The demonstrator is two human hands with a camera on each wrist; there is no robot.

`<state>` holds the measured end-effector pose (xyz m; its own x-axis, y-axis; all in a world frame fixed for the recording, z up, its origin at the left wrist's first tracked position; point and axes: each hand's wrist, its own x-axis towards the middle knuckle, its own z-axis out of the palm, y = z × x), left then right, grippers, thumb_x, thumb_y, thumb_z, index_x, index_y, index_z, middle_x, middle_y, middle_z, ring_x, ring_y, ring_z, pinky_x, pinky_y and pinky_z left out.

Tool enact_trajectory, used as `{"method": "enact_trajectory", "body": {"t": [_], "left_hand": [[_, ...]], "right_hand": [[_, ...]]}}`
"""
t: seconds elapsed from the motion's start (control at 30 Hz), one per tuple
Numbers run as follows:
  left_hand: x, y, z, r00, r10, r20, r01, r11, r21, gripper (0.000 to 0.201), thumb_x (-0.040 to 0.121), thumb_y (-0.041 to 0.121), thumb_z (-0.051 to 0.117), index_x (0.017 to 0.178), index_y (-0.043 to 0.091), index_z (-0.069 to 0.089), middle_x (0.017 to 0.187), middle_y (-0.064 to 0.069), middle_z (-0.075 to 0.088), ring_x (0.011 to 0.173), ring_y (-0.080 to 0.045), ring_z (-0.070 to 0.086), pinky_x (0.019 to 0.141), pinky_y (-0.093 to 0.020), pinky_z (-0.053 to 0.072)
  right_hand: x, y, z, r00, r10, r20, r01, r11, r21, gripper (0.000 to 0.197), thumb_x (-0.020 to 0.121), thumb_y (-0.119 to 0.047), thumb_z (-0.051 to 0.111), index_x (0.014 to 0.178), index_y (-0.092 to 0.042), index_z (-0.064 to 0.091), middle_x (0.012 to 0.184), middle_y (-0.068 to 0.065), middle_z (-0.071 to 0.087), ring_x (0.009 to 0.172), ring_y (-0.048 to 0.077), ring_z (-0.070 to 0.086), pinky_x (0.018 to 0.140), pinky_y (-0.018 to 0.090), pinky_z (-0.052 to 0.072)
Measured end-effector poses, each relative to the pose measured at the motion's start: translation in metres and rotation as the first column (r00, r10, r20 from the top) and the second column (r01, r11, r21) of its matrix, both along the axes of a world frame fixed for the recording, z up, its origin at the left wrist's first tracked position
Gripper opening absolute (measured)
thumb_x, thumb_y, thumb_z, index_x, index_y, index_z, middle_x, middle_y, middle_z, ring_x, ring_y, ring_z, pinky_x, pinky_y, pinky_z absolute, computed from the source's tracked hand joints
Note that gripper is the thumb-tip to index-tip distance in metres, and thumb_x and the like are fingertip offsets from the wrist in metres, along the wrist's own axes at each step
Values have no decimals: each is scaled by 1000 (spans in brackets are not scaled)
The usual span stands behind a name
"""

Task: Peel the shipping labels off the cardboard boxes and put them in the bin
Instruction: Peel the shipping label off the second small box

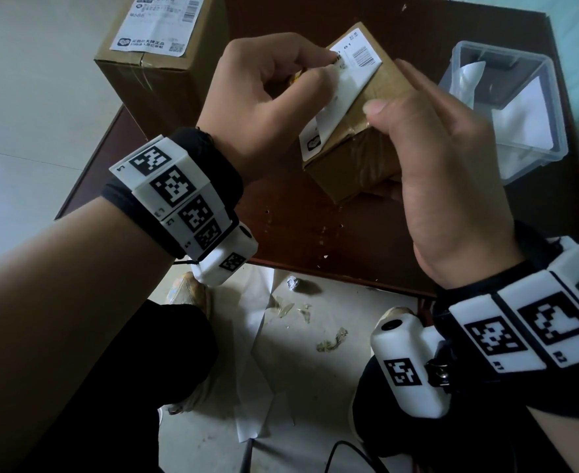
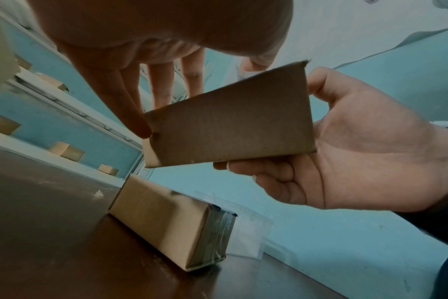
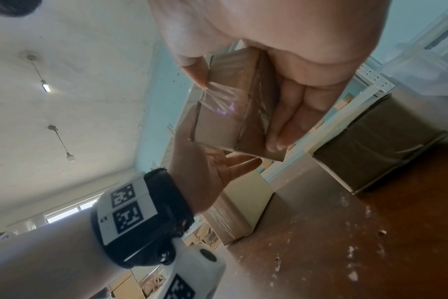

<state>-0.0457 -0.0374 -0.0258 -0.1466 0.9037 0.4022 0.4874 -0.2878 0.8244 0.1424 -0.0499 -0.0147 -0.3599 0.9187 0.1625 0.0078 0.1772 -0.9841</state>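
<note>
Landmark: the small cardboard box, held in the air over the brown table; all places below are given from it.
Right hand: the right hand is nearest the person, clasped round the box's near right side, thumb on the taped top and fingers curled under it, as the right wrist view shows.
Left hand: the left hand, on the box's left, has thumb and forefinger pinched on the left edge of the shipping label; the other fingers hang loose beside the box.
Label: white, mostly stuck to the box's top face; whether its pinched edge has lifted cannot be told.
Step in hand: judged as starting the peel on this box.
Next move: probably a slow, low pull across the top face while the right hand braces the box; thin paper may tear.
Bin: the clear plastic bin stands to the right of the box and beyond it, white sheets already inside.
Larger box: the larger cardboard box, beyond and to the left, has its label unpeeled.
Writing: a barcode and digits that look like "81" on the held label; barcode, QR code and Chinese print on the far one, too blurred to read.
</note>
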Motion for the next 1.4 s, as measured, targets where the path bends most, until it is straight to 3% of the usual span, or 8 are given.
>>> {"method": "enact_trajectory", "body": {"t": [0.13,0.4,0.67,0.77,0.97,1.1,1.23,1.4], "left_hand": [[-1,0,0,1000,-3,-4,3,1000,-1,35,87,32,56,99,7,78,98,-13,77,97,-30,70,84,-49,55],[-1,1,-1,1000,10,-24,-10,1000,3,38,87,35,56,102,9,78,100,-12,77,97,-28,70,81,-48,55],[-1,2,-2,1000,10,-28,-9,999,35,33,87,31,56,99,9,78,94,-15,76,87,-30,69,67,-41,53],[-1,2,-2,1000,13,-27,-11,999,43,32,88,30,56,99,9,78,93,-16,76,86,-31,69,67,-44,53],[-1,2,-2,999,14,-37,-12,999,46,36,87,31,54,102,8,78,96,-17,76,89,-32,69,68,-45,52],[-1,2,-2,999,22,-33,-20,999,47,35,87,30,54,101,8,78,95,-19,75,88,-34,68,68,-46,52],[0,2,-2,999,19,-36,-17,998,52,35,87,30,54,100,8,78,96,-19,75,89,-34,68,68,-46,52],[1,2,-1,999,24,-30,-23,998,50,37,85,32,54,100,8,78,94,-20,75,87,-35,67,66,-44,51]], "right_hand": [[0,1,-1,1000,0,8,0,1000,2,32,104,-21,51,126,-6,69,114,32,64,108,48,62,87,54,60],[-1,0,-1,1000,-13,10,13,1000,9,33,104,-22,52,128,-8,70,114,31,65,108,47,62,87,53,59],[-2,-1,-1,1000,-16,4,16,1000,-9,36,103,-24,52,131,-9,69,116,28,67,110,43,66,90,50,62],[-2,-2,-1,1000,-16,2,16,1000,-3,35,104,-22,52,131,-9,69,115,29,67,110,44,65,92,55,61],[-2,-3,0,1000,-15,-10,15,1000,-5,33,105,-20,51,130,-7,69,116,28,67,109,42,66,88,45,63],[-2,-2,-1,1000,-16,17,15,1000,6,33,105,-21,51,130,-8,68,113,29,67,107,45,64,87,54,60],[-3,-3,0,1000,-18,12,18,1000,-1,35,106,-20,51,134,-8,67,114,22,70,108,38,67,87,40,62],[-3,-4,0,1000,-10,3,10,1000,12,33,105,-19,51,131,-8,68,116,26,68,109,40,66,89,44,61]]}}
